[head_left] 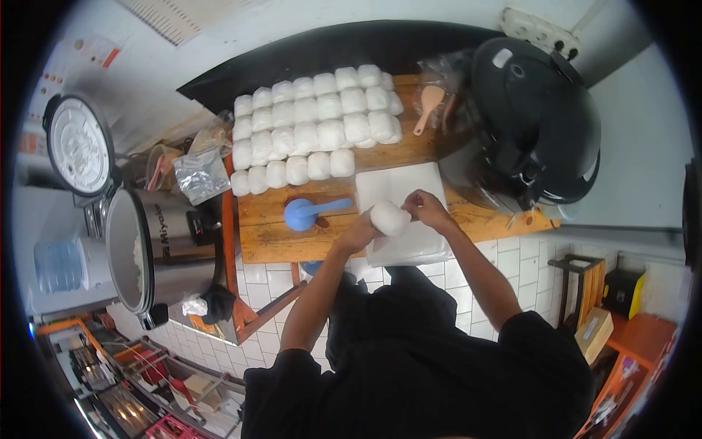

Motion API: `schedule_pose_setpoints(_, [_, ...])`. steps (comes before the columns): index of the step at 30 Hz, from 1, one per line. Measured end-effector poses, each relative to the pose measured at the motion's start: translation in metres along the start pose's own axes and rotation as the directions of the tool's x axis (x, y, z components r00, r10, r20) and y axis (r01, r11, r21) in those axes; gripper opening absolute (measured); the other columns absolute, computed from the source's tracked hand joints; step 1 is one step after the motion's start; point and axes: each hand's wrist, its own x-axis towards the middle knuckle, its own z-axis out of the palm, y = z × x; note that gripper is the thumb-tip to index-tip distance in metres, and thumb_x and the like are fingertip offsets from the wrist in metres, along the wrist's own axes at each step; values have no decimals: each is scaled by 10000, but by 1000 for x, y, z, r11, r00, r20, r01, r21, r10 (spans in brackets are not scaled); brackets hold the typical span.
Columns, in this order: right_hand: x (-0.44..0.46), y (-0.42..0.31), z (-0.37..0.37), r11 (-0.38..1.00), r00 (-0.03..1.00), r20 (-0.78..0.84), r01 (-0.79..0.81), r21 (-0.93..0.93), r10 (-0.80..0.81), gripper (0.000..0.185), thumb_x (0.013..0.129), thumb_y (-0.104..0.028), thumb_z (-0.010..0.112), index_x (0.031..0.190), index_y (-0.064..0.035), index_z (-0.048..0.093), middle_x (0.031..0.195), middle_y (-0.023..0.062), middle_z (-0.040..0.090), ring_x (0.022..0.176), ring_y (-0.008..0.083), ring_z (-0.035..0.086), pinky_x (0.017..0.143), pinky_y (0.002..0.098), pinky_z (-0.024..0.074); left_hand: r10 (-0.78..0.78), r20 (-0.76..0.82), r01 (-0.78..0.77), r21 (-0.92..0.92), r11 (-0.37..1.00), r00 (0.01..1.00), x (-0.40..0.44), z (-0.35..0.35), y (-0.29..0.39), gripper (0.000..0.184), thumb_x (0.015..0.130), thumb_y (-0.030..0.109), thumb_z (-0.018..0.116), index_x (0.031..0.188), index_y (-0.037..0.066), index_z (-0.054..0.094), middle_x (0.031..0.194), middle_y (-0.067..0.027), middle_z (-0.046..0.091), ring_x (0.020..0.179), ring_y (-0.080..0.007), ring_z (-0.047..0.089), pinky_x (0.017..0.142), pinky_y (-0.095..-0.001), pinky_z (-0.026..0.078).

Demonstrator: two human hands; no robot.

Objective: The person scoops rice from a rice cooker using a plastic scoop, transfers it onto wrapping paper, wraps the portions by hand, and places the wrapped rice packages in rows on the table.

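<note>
Above a stack of white paper sheets [409, 252] at the front of the wooden table, my left hand [358, 233] is wrapped round a white paper-wrapped bundle [390, 219]. My right hand [426, 208] pinches at the bundle's right side with its fingers closed. Several rows of similar white wrapped bundles [314, 121] stand packed together at the back left of the table. A blue scoop [300, 214] lies on the wood left of my left hand, its handle pointing right.
A large black rice cooker [534, 124] stands at the right. Beside it lies a pink rice paddle [429, 104] near clear plastic. An open steel cooker [157, 252] holding rice is at the left. The wooden table [263, 234] has a front edge above the tiled floor.
</note>
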Motion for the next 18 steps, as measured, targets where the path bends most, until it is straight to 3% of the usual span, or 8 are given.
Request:
schedule_pose_setpoints(3, [-15,-36,28,940,997,-43,82,332,-72,417,970,-321,617,1261,-50,494,1150,177,634,1036,223,645,845,332,532,-110,-14,110,226,968,994,-13,-14,18,524,781,52,744,1255,28,521,1175,-92,624,1113,-181,571,933,-343,480])
schedule_pose_setpoints(5, [-13,-48,52,952,982,7,185,-244,-189,515,990,-353,575,1379,-66,398,1276,194,586,1201,239,586,955,336,485,5,-83,42,549,835,997,-9,-24,3,574,730,-6,768,1241,28,510,1148,-98,645,1078,-204,606,878,-342,517])
schedule_pose_setpoints(7, [-14,-76,73,881,978,-20,178,-439,-208,535,995,-380,557,1404,-70,406,1271,186,584,1169,234,587,981,315,464,-65,-230,130,280,951,971,-30,-29,39,595,708,-25,780,1236,30,511,1142,-105,642,1070,-218,612,846,-332,528])
schedule_pose_setpoints(9, [-1,-81,72,899,970,110,155,410,-218,510,994,-384,551,1361,-45,448,1244,159,590,1130,235,593,971,323,473,-161,-343,162,-24,986,926,-47,-35,62,618,685,-45,792,1231,33,512,1135,-113,640,1062,-233,617,814,-323,539])
schedule_pose_setpoints(10, [9,-77,81,823,959,158,110,557,-235,477,992,-355,555,1353,-54,472,1232,142,592,1116,240,597,951,350,492,-92,-334,92,-15,996,938,-54,-40,66,656,688,12,806,1271,72,510,1125,-136,634,1055,-263,605,850,-371,513])
schedule_pose_setpoints(12, [20,-73,89,759,902,346,-33,650,-258,479,997,-349,547,1374,-66,462,1242,139,585,1108,234,595,941,382,501,-24,-336,21,-13,1000,942,-66,-52,65,696,691,69,820,1311,111,508,1115,-159,629,1048,-294,593,886,-419,487])
schedule_pose_setpoints(14, [24,-76,104,688,806,513,-194,699,-294,481,1002,-343,539,1394,-79,452,1251,136,577,1099,229,594,931,413,510,468,-310,-212,600,772,827,-80,-69,57,711,669,42,825,1306,114,517,1202,-154,542,1124,-315,542,839,-360,537])
schedule_pose_setpoints(18, [10,-85,165,574,594,742,-505,645,-310,529,1011,-463,467,1407,-111,447,1323,143,548,1219,363,555,924,477,524,538,83,-357,831,427,839,-118,-117,34,687,675,318,808,1294,141,567,1239,-133,533,1166,-345,500,993,-463,406])
